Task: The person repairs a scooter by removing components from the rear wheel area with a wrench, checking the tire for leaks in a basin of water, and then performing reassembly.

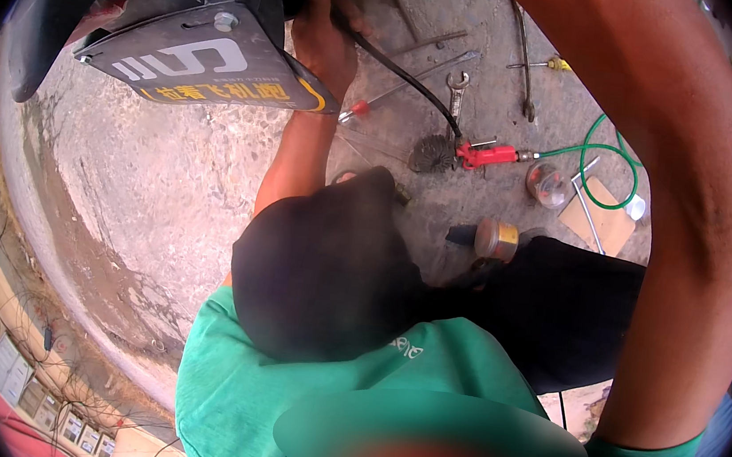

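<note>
Black hose [408, 79] is run from red air tool [485, 156] toward left hand [324, 46], seemingly for reach beside dark plate [213, 70]; left grip can't be told, right hand unseen.

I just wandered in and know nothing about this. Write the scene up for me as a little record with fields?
Left hand: partly behind the grey printed plate; grip unclear
Right hand: out of view; right forearm crosses the top edge
Black hose: runs from the red inflator-like tool towards the left hand
Green hose: joined to that tool
Other tools: open-ended wrench, red-handled screwdriver
Ground: rough, grey
</note>
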`<state>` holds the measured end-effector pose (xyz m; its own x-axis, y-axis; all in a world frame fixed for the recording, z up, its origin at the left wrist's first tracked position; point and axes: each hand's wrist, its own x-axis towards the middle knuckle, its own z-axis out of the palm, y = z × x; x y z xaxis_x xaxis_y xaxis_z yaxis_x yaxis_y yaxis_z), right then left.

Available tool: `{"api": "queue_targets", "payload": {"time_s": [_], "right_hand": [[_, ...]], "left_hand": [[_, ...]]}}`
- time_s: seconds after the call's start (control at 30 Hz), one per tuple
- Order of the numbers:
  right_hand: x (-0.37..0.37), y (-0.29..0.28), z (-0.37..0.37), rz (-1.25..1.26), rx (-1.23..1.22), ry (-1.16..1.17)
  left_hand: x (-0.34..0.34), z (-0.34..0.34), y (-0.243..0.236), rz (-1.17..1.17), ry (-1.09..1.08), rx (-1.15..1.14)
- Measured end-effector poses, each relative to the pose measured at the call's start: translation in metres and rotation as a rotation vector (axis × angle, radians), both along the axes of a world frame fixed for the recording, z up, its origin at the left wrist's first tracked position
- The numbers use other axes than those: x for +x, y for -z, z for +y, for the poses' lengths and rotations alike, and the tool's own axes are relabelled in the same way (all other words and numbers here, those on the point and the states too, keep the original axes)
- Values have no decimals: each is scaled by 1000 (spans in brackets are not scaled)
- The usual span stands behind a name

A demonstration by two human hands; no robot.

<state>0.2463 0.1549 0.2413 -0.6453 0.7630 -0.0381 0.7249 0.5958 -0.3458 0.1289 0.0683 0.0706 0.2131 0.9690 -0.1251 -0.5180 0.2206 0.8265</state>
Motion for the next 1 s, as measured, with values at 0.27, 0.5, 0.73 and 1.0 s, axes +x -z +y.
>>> {"api": "queue_targets", "payload": {"time_s": [0.27,0.5,0.73,1.0], "right_hand": [[-6,7,-2,26,8,-34],[-8,15,-1,52,9,-44],[-7,19,-1,76,9,-44],[-5,21,-1,76,12,-47]], "left_hand": [[-12,4,16,19,-27,-123],[3,-3,-5,134,-143,-93],[7,-2,0,175,-203,-76],[17,-1,-16,238,-228,-186]]}}
